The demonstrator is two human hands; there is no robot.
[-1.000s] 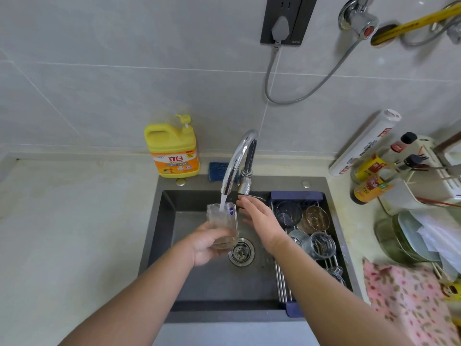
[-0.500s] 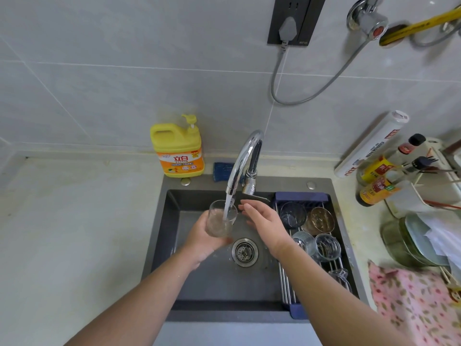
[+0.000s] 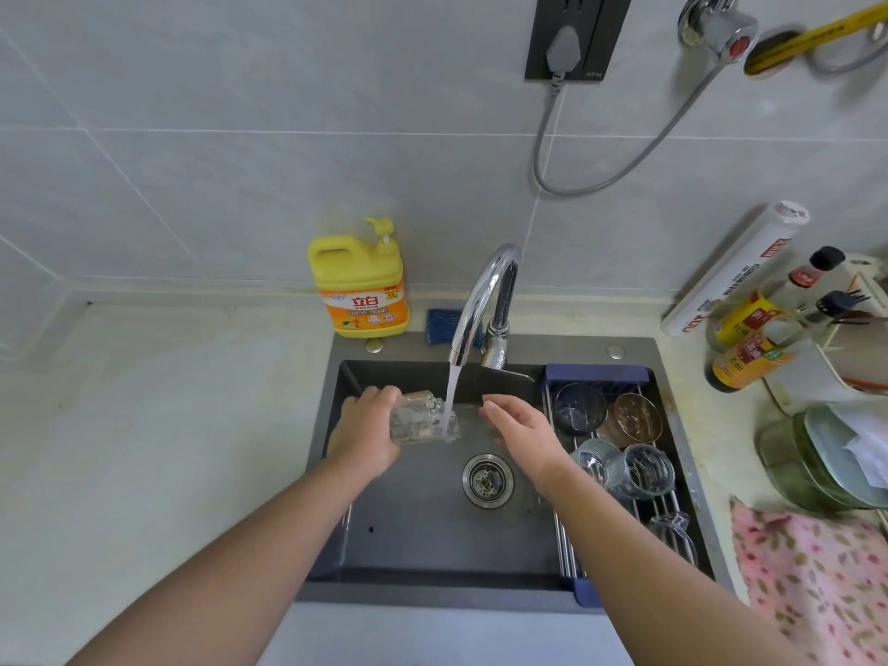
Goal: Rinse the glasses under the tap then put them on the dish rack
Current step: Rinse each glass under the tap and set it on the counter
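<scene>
The pale counter (image 3: 144,425) is lying at the far left, and a yellow soap bottle (image 3: 358,281) is standing upright against the wall tiles, just behind the sink's (image 3: 576,349) back left corner.

The left hand (image 3: 365,435) is reaching over the left part of the basin. Its fingers are curling over the top of the glass (image 3: 423,418) and gripping the glass by its base end. The glass is lying on its side above the basin floor, mouth pointing right (the thumb is hidden under it).

Water (image 3: 450,394) is running from the tap (image 3: 480,305) and striking the glass near its mouth. A blue sponge (image 3: 438,322) is resting on the rim behind the spout. The drain (image 3: 487,480) is showing below, uncovered.

The right hand (image 3: 524,432) is hovering just right of the stream, fingers loosely extended and holding nothing. A narrow gap is separating its fingertips from the glass.

The dish rack (image 3: 596,374) is spanning the right side of the sink. The other glasses (image 3: 579,408) are crowding its far end, one of them amber (image 3: 636,418); the right forearm is crossing the rack's left edge.

Sauce bottles (image 3: 749,358) and a pink cloth (image 3: 817,584) are occupying the right counter.
</scene>
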